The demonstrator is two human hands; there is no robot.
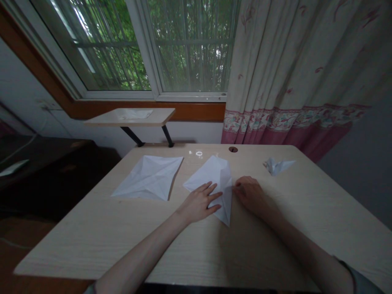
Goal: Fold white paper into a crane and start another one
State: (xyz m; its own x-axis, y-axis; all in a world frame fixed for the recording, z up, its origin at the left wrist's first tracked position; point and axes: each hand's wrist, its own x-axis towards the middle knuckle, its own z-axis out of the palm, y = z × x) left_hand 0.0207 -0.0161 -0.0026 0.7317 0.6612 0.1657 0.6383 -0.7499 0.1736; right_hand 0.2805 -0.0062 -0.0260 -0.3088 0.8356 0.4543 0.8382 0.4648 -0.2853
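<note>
Your left hand (199, 203) lies flat, fingers spread, on the folded white paper sheet (216, 173) on the pale wood-grain desk (76, 249). Your right hand (249, 194) curls at its edge, any pinch unclear. Uneven pressure could slide and crumple the sheet.

left hand (199, 202): bare | right hand (251, 196): bare | right sleeve (364, 283): grey, dark hem

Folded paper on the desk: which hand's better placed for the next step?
Right, probably: the right hand sits at the folded white paper's edge, free to lift it, while the left hand lies flat on the sheet, pinning it.
</note>
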